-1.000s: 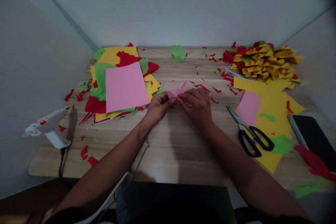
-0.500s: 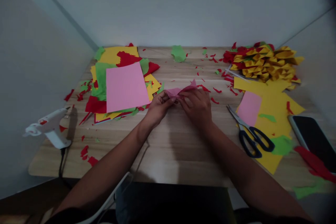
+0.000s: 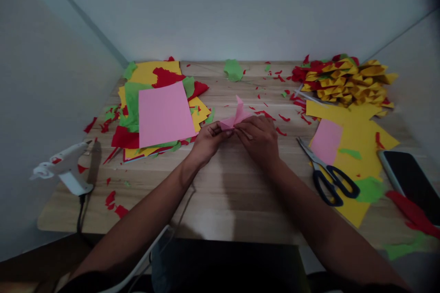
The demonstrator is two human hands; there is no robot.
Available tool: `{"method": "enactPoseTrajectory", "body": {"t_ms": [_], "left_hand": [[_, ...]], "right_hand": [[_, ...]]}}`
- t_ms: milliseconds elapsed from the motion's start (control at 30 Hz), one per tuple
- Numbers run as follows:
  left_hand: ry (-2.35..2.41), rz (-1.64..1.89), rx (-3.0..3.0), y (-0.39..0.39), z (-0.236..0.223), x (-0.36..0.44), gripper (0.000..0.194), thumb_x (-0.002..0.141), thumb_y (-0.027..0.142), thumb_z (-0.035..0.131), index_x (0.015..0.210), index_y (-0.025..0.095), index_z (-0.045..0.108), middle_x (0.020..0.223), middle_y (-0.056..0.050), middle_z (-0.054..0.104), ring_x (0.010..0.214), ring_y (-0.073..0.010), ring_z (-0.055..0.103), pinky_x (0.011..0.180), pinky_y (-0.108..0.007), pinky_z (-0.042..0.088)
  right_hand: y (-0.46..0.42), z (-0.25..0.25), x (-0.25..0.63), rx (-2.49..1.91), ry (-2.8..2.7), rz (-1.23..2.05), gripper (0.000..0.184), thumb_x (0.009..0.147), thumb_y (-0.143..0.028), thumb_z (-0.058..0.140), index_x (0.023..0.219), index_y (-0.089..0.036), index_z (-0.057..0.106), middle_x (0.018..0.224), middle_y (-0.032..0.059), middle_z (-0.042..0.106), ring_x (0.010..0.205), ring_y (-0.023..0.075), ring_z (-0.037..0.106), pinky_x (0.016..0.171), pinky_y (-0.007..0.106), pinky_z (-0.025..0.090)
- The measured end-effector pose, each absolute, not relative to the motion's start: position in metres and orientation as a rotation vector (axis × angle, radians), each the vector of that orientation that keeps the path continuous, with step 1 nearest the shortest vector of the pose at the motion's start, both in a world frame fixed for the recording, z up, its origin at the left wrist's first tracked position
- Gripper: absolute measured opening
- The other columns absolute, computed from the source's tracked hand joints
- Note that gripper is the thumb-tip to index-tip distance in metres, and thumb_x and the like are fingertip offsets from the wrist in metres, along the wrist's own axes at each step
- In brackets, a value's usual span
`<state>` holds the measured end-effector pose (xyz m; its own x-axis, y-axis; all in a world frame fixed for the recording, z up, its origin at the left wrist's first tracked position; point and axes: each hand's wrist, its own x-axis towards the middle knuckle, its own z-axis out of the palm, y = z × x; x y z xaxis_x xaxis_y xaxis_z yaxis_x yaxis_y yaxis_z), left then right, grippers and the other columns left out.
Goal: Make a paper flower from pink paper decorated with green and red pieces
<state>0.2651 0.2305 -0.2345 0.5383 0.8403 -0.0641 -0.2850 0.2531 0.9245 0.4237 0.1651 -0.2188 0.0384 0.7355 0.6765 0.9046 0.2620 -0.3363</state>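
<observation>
A small folded piece of pink paper (image 3: 239, 114) is held between both hands over the middle of the table, one pointed flap standing up. My left hand (image 3: 208, 141) pinches its left end between thumb and fingers. On the other end, my right hand (image 3: 260, 139) has its fingers closed around the paper, hiding part of the folds. A flat pink sheet (image 3: 166, 114) lies left of my hands, on a pile of yellow, green and red paper. To the right rest scissors (image 3: 326, 176) with dark handles, partly over yellow paper (image 3: 357, 142) and a smaller pink piece (image 3: 326, 141).
A white glue gun (image 3: 70, 169) stands at the left with its cord over the table edge. Ruffled yellow and red paper (image 3: 350, 82) is heaped at the back right. A phone (image 3: 412, 187) lies at the right edge. Red and green scraps (image 3: 233, 70) are scattered about.
The pink paper's upright flap has shifted left and now stands taller between my hands. Both hands have stayed in nearly the same place.
</observation>
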Motion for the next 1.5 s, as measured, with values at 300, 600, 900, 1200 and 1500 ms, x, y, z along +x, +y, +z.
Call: {"method": "enactPoseTrajectory", "body": {"t_ms": [300, 600, 900, 1200, 1500], "left_hand": [[0.653, 0.807, 1.089, 0.232, -0.234, 0.264, 0.026, 0.071, 0.028, 0.086, 0.091, 0.016, 0.076, 0.086, -0.003, 0.075, 0.080, -0.0136, 0.066, 0.083, -0.028, 0.050], [0.675, 0.922, 0.965, 0.226, -0.230, 0.268, 0.035, 0.068, 0.027, 0.088, 0.098, 0.019, 0.071, 0.091, -0.001, 0.074, 0.079, -0.0115, 0.065, 0.078, -0.025, 0.051], [0.645, 0.907, 0.958, 0.231, -0.234, 0.266, 0.029, 0.071, 0.028, 0.086, 0.094, 0.019, 0.070, 0.094, -0.002, 0.073, 0.084, -0.0131, 0.064, 0.082, -0.027, 0.050], [0.620, 0.850, 0.952, 0.229, -0.230, 0.266, 0.035, 0.069, 0.030, 0.089, 0.098, 0.019, 0.073, 0.090, -0.002, 0.073, 0.084, -0.0139, 0.065, 0.085, -0.028, 0.051], [0.582, 0.814, 0.862, 0.226, -0.227, 0.266, 0.027, 0.070, 0.027, 0.088, 0.093, 0.019, 0.077, 0.090, -0.003, 0.073, 0.082, -0.0130, 0.063, 0.078, -0.026, 0.048]], "right_hand": [[0.165, -0.216, 0.427, -1.505, -1.799, -0.276, 0.015, 0.096, -0.026, 0.065, 0.088, -0.024, 0.076, 0.088, 0.0022, 0.075, 0.084, 0.0209, 0.059, 0.082, 0.037, 0.040], [0.166, -0.217, 0.425, -1.481, -1.708, -0.316, 0.013, 0.096, -0.028, 0.064, 0.093, -0.024, 0.076, 0.087, 0.0048, 0.072, 0.086, 0.0217, 0.060, 0.082, 0.037, 0.041], [0.168, -0.224, 0.426, -1.480, -1.650, -0.258, 0.014, 0.094, -0.035, 0.068, 0.098, -0.025, 0.077, 0.089, 0.0057, 0.071, 0.090, 0.0236, 0.063, 0.086, 0.038, 0.046], [0.168, -0.222, 0.423, -1.431, -1.674, -0.213, 0.009, 0.095, -0.029, 0.068, 0.091, -0.023, 0.074, 0.090, 0.0042, 0.076, 0.087, 0.0202, 0.065, 0.086, 0.036, 0.046], [0.165, -0.212, 0.425, -1.475, -1.725, -0.315, 0.015, 0.097, -0.023, 0.063, 0.085, -0.023, 0.073, 0.084, 0.0036, 0.073, 0.086, 0.0212, 0.061, 0.084, 0.038, 0.042]]}}
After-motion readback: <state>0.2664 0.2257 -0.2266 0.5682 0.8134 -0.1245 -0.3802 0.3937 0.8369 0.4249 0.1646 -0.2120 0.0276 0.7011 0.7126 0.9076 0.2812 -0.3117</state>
